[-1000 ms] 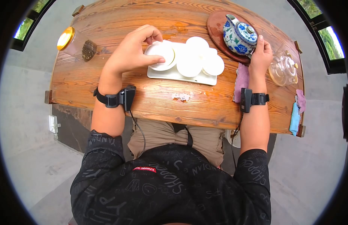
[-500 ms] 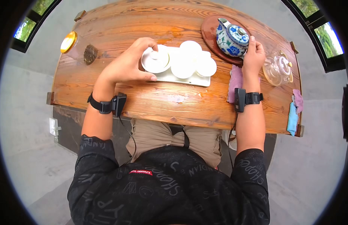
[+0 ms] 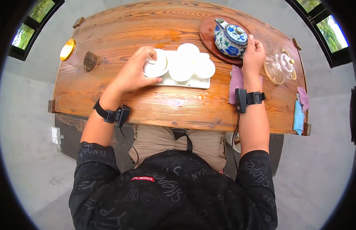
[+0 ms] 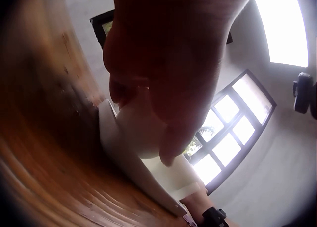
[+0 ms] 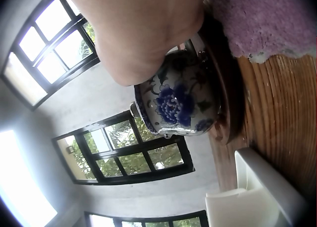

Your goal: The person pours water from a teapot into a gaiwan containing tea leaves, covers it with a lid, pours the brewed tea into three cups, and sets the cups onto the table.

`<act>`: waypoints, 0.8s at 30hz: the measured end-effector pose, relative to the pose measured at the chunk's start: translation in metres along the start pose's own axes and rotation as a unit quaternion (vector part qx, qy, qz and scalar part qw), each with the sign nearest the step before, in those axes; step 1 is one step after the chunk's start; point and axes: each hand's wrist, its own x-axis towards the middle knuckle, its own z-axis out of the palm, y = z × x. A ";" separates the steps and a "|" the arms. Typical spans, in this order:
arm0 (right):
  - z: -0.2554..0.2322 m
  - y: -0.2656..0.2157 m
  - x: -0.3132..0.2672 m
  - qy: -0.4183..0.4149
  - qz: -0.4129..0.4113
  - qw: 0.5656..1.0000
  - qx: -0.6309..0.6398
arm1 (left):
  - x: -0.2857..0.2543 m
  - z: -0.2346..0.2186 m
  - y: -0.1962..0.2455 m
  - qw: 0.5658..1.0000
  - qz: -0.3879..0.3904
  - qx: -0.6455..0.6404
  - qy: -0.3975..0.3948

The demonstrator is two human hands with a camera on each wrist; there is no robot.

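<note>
My left hand [image 3: 136,71] curves round a white lidded gaiwan [image 3: 158,69] at the left end of a white rectangular tray [image 3: 195,84]. The fingers reach over its far side by the lid knob, and the thumb lies low on the near side at the tray's edge. Several white cups [image 3: 181,71] stand close together on the same tray. With my right hand [image 3: 254,57] I grip the handle of a blue-and-white flowered teapot [image 3: 227,42]. It rests on a round brown plate [image 3: 206,36], its spout pointing away to the left. The handle is mostly hidden by the fingers.
A clear glass teapot [image 3: 278,69] stands right of my right hand. A purple cloth [image 3: 235,86] lies under that wrist. At the right edge are blue [image 3: 299,119] and purple cloths. Far left lies a gold-lidded jar [image 3: 68,50] with dark contents. Some water wets the wooden table [image 3: 116,34].
My left thumb has moved from the top of the gaiwan down to its near side. The right hand keeps hold of the teapot handle. The head view has shifted, sliding the table things leftward.
</note>
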 end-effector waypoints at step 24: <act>-0.002 0.004 0.001 -0.003 0.009 1.000 0.001 | -0.003 -0.006 0.010 0.998 -0.017 -0.002 0.062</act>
